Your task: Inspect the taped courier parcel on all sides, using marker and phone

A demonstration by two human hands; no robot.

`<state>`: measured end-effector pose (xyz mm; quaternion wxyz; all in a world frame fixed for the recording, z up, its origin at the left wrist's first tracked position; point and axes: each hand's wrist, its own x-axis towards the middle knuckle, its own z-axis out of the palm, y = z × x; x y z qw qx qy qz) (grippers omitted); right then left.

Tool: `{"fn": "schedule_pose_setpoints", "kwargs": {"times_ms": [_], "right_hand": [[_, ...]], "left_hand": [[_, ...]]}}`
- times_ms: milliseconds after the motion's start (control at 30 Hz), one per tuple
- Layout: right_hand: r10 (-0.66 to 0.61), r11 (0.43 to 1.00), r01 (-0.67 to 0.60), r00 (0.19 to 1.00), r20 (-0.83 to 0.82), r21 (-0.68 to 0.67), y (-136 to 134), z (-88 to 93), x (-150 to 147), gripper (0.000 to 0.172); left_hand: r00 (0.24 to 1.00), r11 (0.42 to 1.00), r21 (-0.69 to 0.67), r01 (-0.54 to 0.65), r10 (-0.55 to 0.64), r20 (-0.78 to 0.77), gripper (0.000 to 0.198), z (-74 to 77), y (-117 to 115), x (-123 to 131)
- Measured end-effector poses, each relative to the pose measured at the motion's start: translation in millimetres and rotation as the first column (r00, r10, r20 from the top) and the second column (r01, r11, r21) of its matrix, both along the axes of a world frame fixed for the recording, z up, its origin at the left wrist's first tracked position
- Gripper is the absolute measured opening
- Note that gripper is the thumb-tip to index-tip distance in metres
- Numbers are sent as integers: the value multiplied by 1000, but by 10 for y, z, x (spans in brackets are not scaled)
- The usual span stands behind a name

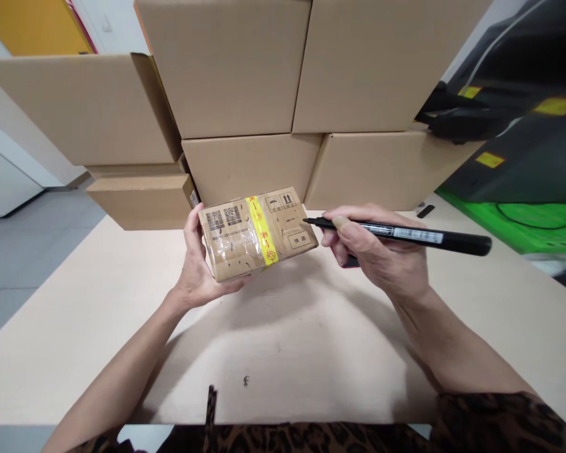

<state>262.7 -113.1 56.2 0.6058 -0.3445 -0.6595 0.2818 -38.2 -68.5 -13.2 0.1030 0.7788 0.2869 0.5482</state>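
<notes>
My left hand (pixel 195 267) grips a small cardboard box (pixel 233 248) by its left end, tilting its printed top face toward me. Yellow tape (pixel 263 233) with red lettering runs across that face, beside printed codes, handling symbols and several dark marks. In my right hand (pixel 375 245) is a black marker pen (pixel 443 240), held like a writing tool. Its bare tip points left, close to the box's right edge; whether it touches the cardboard I cannot tell. A dark piece, perhaps the cap, shows beneath the right fingers.
Large plain cardboard boxes (pixel 236 69) are stacked along the back of the pale table (pixel 283 352). A smaller carton (pixel 141 201) stands at the left. On the right are a green surface (pixel 523 220) with a dark cable and a small black object (pixel 425 211).
</notes>
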Motion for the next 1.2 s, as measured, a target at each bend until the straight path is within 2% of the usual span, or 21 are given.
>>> {"fn": "schedule_pose_setpoints", "kwargs": {"times_ms": [167, 267, 400, 533, 600, 733, 800, 867, 900, 933, 967, 1033, 1067, 1100, 1200], "right_hand": [[-138, 990, 138, 990, 5, -3, 68, 5, -70, 23], [-143, 990, 144, 989, 42, -12, 80, 31, -130, 30], [-168, 986, 167, 984, 60, 30, 87, 53, -181, 29], [-101, 995, 102, 987, 125, 3, 77, 85, -167, 34], [-114, 993, 114, 985, 132, 11, 59, 115, -137, 32], [-282, 954, 269, 955, 91, 131, 71, 128, -10, 25], [-347, 932, 323, 926, 147, 165, 133, 47, 99, 21], [-343, 936, 301, 893, 290, 182, 228, -121, 227, 10], [-310, 948, 255, 870, 383, 189, 279, -231, 289, 4], [-262, 963, 188, 825, 501, 193, 326, -353, 343, 8], [-205, 978, 136, 738, 643, 156, 365, -480, 384, 17], [-81, 992, 126, 473, 877, 24, 412, -721, 419, 28], [-38, 992, 123, 413, 910, -15, 420, -825, 413, 29], [0, 991, 126, 363, 932, -49, 420, -913, 395, 31], [68, 987, 115, 326, 943, -111, 405, -1079, 316, 31]], "left_hand": [[1000, 1000, -11, -7, 7, -7, 147, 1, -14, 9], [1000, 1000, -6, -12, 12, -14, 147, 3, -20, 9], [1000, 1000, 6, -13, 13, -23, 147, 4, -27, 12], [1000, 1000, 2, -22, 22, -11, 147, -6, -31, 21], [1000, 1000, -4, -28, 28, 3, 148, -12, -30, 23], [1000, 1000, -17, -16, 16, 9, 150, -21, -26, 16], [1000, 1000, -19, -16, 16, 12, 150, -28, -24, 8], [1000, 999, -25, -21, 22, 21, 149, -37, -17, 0], [999, 999, -30, -23, 24, 25, 149, -42, -11, -5], [999, 999, -35, -22, 23, 28, 149, -44, -2, -10], [999, 999, -37, -18, 19, 28, 149, -45, 7, -16], [1000, 999, -36, -4, 5, 23, 151, -38, 26, -24], [1000, 999, -32, 6, -6, 16, 153, -29, 33, -26], [1000, 999, -29, 18, -18, 9, 154, -18, 36, -27], [1000, 999, -19, 31, -31, 3, 151, 23, 17, -21]]}}
